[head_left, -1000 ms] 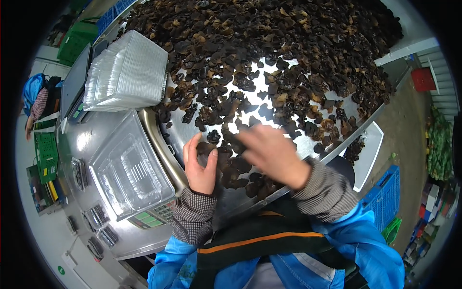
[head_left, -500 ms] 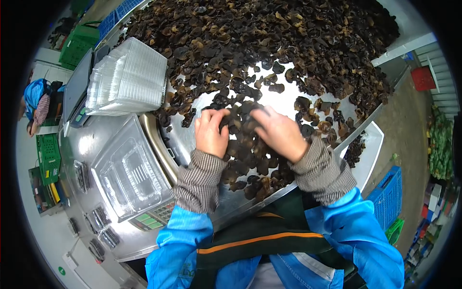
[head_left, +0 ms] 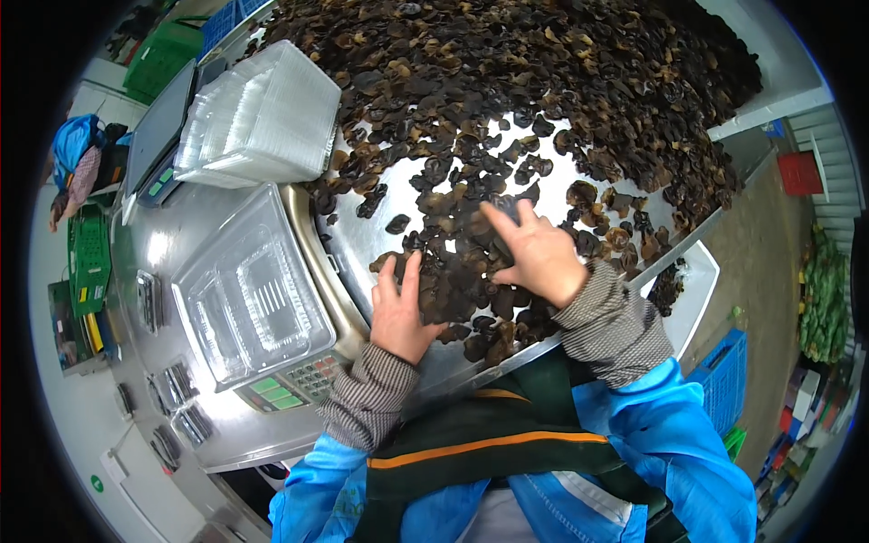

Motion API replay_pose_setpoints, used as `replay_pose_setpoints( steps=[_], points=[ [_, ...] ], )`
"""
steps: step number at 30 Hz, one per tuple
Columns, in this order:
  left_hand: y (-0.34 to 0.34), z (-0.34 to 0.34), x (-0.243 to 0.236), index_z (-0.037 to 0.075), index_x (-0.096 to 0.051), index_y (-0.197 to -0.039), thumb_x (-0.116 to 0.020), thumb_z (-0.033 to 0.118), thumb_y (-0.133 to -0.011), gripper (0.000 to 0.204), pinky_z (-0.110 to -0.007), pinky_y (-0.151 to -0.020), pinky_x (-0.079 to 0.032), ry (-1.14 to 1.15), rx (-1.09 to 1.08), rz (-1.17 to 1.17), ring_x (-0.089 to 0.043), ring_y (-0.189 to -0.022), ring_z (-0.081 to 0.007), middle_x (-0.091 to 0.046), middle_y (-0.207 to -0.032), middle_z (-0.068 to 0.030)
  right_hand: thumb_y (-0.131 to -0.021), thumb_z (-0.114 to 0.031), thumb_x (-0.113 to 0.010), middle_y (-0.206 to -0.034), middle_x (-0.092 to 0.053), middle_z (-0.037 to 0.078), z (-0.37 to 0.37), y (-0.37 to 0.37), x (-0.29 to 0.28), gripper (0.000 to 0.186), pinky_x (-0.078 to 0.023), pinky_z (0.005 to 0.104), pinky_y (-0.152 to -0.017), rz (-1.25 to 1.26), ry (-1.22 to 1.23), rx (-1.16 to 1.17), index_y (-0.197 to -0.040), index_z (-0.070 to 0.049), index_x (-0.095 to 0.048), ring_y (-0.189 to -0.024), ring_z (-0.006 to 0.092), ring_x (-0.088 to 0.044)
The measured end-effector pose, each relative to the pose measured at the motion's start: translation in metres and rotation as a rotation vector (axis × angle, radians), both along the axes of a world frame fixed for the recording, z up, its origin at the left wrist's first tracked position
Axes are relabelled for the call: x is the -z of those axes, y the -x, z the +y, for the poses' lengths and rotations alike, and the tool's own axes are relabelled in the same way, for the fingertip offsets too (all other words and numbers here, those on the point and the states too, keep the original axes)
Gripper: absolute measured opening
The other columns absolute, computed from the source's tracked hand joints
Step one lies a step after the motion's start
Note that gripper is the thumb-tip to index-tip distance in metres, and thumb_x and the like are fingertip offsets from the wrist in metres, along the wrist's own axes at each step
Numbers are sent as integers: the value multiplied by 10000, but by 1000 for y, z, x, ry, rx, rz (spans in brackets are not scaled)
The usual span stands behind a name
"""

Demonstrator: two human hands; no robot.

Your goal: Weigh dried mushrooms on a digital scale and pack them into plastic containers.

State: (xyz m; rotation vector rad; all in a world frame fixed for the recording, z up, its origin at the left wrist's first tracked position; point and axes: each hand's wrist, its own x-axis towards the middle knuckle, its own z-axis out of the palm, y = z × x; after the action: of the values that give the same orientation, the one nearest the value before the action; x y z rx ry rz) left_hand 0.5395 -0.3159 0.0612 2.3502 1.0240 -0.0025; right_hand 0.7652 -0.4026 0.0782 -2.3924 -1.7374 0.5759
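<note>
Both hands are apart over the near part of the metal table (head_left: 272,433), with a loose heap of dark brown mushrooms (head_left: 453,276) on the tabletop between them. Left hand (head_left: 398,312): at the left edge of the heap, forearm rising from the lower edge, back of the hand upward. Its fingers point away from the body and stand slightly parted; the thumb is stretched rightward along the heap's near side, leaving a wide gap to the index finger. Right hand (head_left: 543,258): at the heap's right side, forearm angled up and to the left, wrist roughly level with the knuckles. Index finger reaches left over the mushrooms, thumb is set apart below it, and the other fingers point away from the body. Neither hand is closed around a piece; the right fingertips are somewhat blurred, so their contact cannot be told for certain. Checked cuffs (head_left: 367,394) cover both wrists. Beyond the hands, the main pile (head_left: 543,81) of mushrooms covers the far tabletop. Left of the left hand is a scale (head_left: 317,262) bearing a clear plastic tray (head_left: 258,312); a stack of clear trays (head_left: 272,118) stands just beyond it.
</note>
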Motion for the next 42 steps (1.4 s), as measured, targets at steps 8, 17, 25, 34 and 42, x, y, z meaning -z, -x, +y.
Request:
replay_pose_setpoints(
  steps=[8, 17, 25, 34, 42],
  points=[
    [-34, 3, 49, 114, -436, -1420, -729, -26, -637, 848, -375, -952, -481, 179, -76, -469, -557, -1090, -358, -506, -1174, -173, -714, -92, -723, -1116, -523, 198, 16, 38, 27, 589, -540, 439, -783, 454, -207, 162, -1272, -121, -535, -891, 409, -634],
    [-44, -15, 33, 111, -484, -1382, -780, -96, -650, 816, -318, -752, -591, 879, -464, -749, -629, -1021, -247, -525, -1174, -116, -810, 24, -663, -1103, -613, 76, 20, 46, -4, 416, -577, 266, -742, 1116, -179, 404, -1212, -25, -569, -968, 158, -625],
    [64, 46, -80, 87, -414, -1436, -661, -161, -685, 829, -333, -1024, -464, 455, -298, -1013, -524, -1231, -209, -522, -1330, -82, -764, -110, -703, -1156, -602, 152, 94, 125, -82, 519, -476, 360, -935, 977, -494, -89, -1253, -24, -555, -1064, 267, -597],
    [169, 98, -83, 58, -381, -1446, -777, 51, -706, 839, -402, -1073, -400, -251, -350, -437, -424, -1317, -341, -405, -1406, -188, -814, -93, -610, -1101, -522, 285, 140, 238, -93, 600, -549, 469, -713, 503, -547, -308, -1377, -96, -405, -777, 438, -638],
    [145, 93, -78, 129, -486, -1385, -774, 73, -712, 734, -414, -1032, -436, -312, -336, -178, -513, -1203, -373, -487, -1368, -151, -692, -503, -813, -1120, -513, 220, 105, 79, -43, 910, -534, 441, -734, -128, -223, 68, -1432, -183, -393, -955, 355, -616]
  ],
)
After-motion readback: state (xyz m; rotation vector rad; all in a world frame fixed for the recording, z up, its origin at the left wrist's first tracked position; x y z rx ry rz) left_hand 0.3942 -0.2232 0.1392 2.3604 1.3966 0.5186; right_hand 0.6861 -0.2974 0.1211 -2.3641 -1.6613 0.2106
